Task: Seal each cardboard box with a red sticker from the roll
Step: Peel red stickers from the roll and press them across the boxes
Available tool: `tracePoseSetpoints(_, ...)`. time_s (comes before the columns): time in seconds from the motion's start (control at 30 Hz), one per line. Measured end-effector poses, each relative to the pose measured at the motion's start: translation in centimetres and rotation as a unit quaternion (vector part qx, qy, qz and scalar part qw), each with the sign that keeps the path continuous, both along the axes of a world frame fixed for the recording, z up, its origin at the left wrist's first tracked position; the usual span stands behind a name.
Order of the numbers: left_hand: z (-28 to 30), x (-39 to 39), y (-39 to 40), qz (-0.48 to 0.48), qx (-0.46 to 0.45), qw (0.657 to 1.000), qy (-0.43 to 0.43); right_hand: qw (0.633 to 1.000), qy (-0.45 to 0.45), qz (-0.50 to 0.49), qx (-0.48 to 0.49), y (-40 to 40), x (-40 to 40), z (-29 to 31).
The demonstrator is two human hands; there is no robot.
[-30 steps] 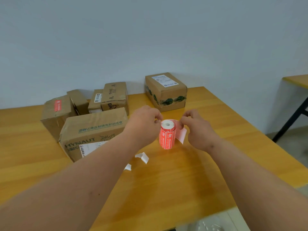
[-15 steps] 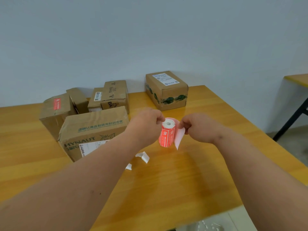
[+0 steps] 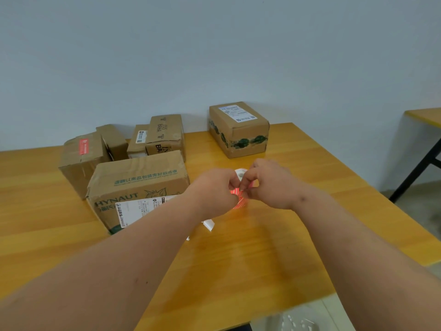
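Note:
The red sticker roll [image 3: 239, 201] stands on the wooden table [image 3: 250, 259], mostly hidden between my hands. My left hand [image 3: 214, 189] wraps the roll from the left. My right hand [image 3: 269, 183] pinches at the roll's upper edge, fingertips meeting those of the left; what it pinches is blurred. Several cardboard boxes lie behind: a large HYNAUT box [image 3: 138, 185], a box with a red sticker on top [image 3: 82, 155], a small box [image 3: 114, 139], two boxes side by side [image 3: 164, 134], and a box with green tape [image 3: 238, 129].
White scraps of backing paper [image 3: 208, 224] lie on the table just in front of my left wrist. A second table [image 3: 427, 117] with a black leg stands at the right across a gap of floor. A wall runs behind the boxes.
My right hand has moved in against the roll and now pinches at its top. The loose white strip that hung to the right of the roll is no longer visible.

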State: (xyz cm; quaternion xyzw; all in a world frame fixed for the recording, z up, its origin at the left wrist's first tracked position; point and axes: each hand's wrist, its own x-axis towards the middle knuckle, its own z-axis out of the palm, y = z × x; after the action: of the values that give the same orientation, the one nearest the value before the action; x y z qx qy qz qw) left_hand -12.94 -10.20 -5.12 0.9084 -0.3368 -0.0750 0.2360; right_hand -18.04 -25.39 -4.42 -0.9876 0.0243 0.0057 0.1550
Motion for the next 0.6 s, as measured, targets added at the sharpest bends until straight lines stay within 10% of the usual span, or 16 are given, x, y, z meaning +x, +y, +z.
tracePoseSetpoints(0.6, -1.3, 0.9, -0.1, 0.060, -0.107, 0.986, 0.112, 0.993, -0.041, -0.007, 0.108, 0.6, 0.7, -0.3)
